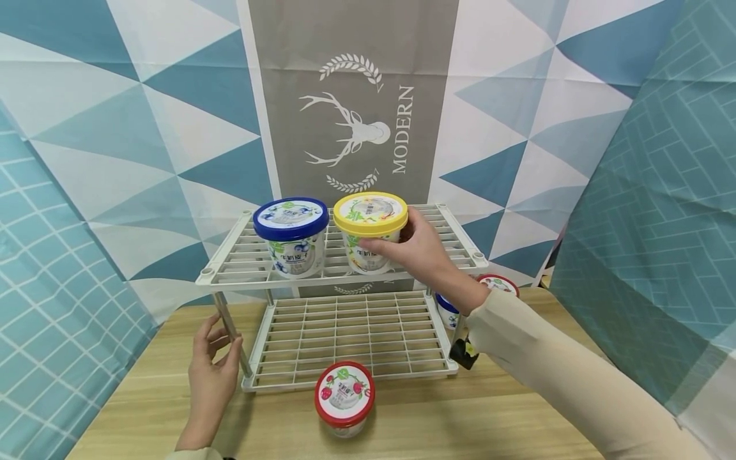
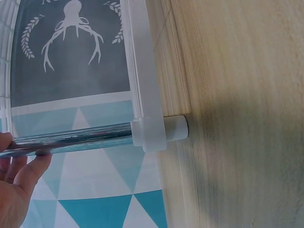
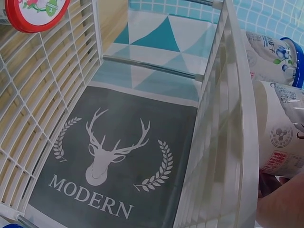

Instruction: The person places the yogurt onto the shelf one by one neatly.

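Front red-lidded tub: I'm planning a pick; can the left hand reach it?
Likely yes, once the left hand releases the rack post: no obstacle shows on the front path to the red-lidded tub.

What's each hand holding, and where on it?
Right hand: yellow-lidded tub, gripped by its side, thumb just below the lid. Left hand: the rack's front-left metal post, held partway up.

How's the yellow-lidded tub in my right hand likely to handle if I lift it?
The tub seems fairly stiff: no denting shows under the right hand. Its smooth-looking lid could be slippery. Being round, it may roll if tipped.
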